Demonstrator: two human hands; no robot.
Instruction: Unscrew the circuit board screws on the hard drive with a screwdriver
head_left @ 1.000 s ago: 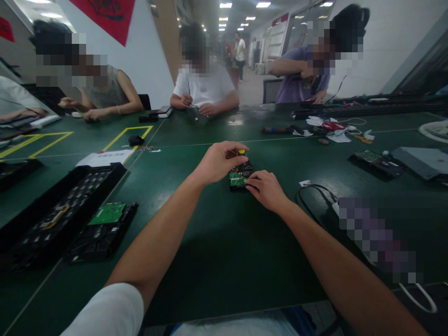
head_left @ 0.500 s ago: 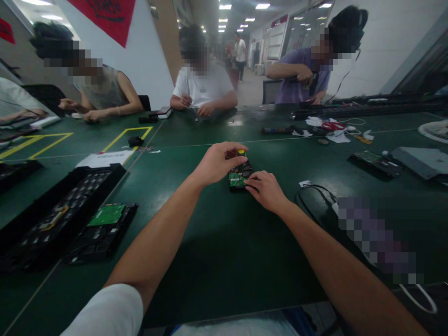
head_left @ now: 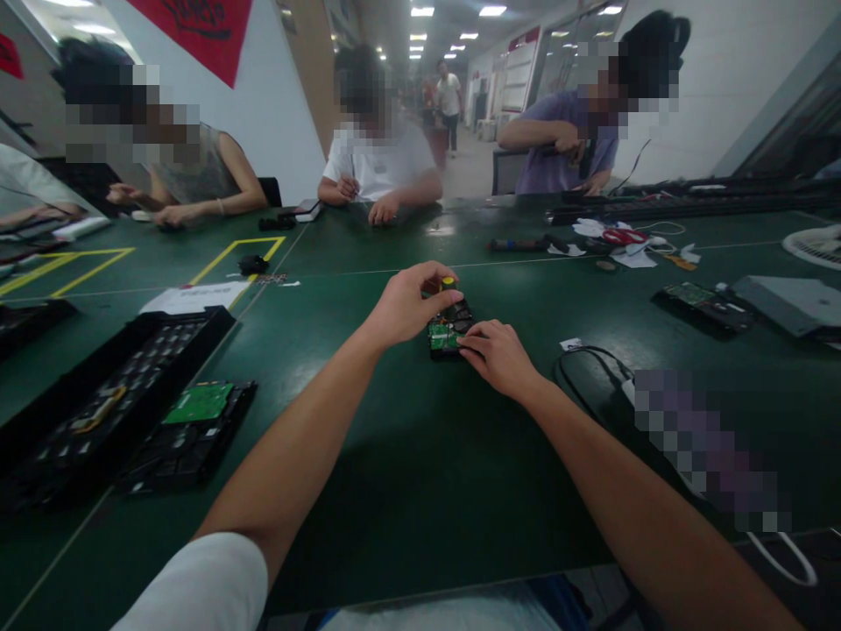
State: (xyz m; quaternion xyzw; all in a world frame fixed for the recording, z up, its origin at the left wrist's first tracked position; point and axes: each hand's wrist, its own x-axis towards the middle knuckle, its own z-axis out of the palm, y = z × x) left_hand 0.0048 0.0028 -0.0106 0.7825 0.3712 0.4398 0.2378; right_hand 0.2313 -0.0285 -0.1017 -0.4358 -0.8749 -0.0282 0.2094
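A small black hard drive with a green circuit board (head_left: 447,331) lies on the green table (head_left: 394,456) in front of me. My left hand (head_left: 408,305) is closed in a pinch round a small screwdriver with a yellow cap (head_left: 448,284), held upright over the drive's far end. My right hand (head_left: 499,358) rests on the drive's near right edge, fingers curled and pressing on it. The screwdriver's tip is hidden behind my fingers.
A black tray (head_left: 98,394) and another drive with a green board (head_left: 197,405) lie at the left. A black cable (head_left: 591,359) coils at the right. More drives (head_left: 703,305), tools and paper lie farther back. Three people sit across the table; one walks in the corridor.
My hands have barely shifted on the drive. The person in the white shirt across the table has lowered one hand onto the table.
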